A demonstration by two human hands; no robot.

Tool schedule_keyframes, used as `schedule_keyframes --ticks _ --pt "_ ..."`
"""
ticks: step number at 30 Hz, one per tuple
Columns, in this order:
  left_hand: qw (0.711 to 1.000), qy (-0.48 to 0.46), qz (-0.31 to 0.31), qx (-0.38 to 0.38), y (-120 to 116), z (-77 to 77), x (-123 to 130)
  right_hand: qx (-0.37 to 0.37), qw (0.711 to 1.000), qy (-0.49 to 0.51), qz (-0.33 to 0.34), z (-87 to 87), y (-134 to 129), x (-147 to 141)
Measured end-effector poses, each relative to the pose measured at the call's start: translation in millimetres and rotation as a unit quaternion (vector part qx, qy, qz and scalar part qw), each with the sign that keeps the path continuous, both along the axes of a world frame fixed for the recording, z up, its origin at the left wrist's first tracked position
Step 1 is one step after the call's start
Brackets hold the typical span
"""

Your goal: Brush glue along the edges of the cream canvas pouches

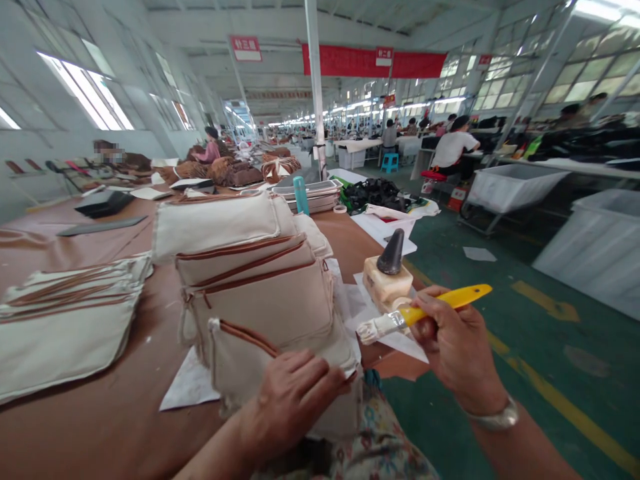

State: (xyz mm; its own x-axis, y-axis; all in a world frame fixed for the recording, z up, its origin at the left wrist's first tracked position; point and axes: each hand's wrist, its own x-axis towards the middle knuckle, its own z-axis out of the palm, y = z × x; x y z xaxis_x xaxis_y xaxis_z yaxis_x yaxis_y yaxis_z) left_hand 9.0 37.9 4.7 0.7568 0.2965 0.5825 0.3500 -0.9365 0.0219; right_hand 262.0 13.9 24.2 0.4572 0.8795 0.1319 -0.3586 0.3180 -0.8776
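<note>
Here we are at the long brown work table (100, 427), with the action right in front of us! Our left hand (295, 400) is down at 7 o'clock, its fingers (320, 380) spread and relaxed, released rather than clenched, lying on a cream canvas pouch (280, 350) with brown zip trim. That pouch sits at the near end of an overlapping stack of canvas bags (245, 267) running toward 12 o'clock, so the fingers are right on the closest layer.

Over at 4 o'clock, our right hand (457, 340) is clenched around the yellow handle of a flat brush (445, 305), with a metal bracelet (493, 417) on that wrist. The whitish bristles (381, 328) point toward 9 o'clock and end just beside the pouch's upper corner, not clearly touching it from this view.

At 1 o'clock from the brush, we have a pale block topped by a dark cone (385, 273), standing on white paper sheets (385, 333). Beyond the stack, a teal bottle (301, 195) stands upright. A flat pile of canvas panels (60, 327) lies at 9 o'clock, and out at 1 o'clock a co-worker in a white shirt (453, 150) sits at another table.
</note>
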Motion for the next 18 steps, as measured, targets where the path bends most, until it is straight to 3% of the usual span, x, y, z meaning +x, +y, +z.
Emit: schedule_keyframes --ticks 6,9,11,15,18 --pt "0.992 0.051 -0.052 0.102 -5 24.4 -4 -0.001 0.992 -0.105 0.068 2.1 -20 -8" --pt "0.990 0.065 -0.051 0.113 -6 26.0 -3 0.000 0.964 -0.229 0.136 1.2 -31 -1" --pt "0.990 0.066 -0.052 0.114 -7 24.7 -3 -0.007 0.951 -0.279 0.133 3.6 -35 5" --pt "0.989 0.065 -0.058 0.121 -9 21.9 -2 0.008 0.969 -0.243 0.040 7.3 -36 2" --pt "0.989 0.071 -0.055 0.114 -10 18.9 -5 0.007 0.962 -0.244 0.124 4.9 -34 -4"
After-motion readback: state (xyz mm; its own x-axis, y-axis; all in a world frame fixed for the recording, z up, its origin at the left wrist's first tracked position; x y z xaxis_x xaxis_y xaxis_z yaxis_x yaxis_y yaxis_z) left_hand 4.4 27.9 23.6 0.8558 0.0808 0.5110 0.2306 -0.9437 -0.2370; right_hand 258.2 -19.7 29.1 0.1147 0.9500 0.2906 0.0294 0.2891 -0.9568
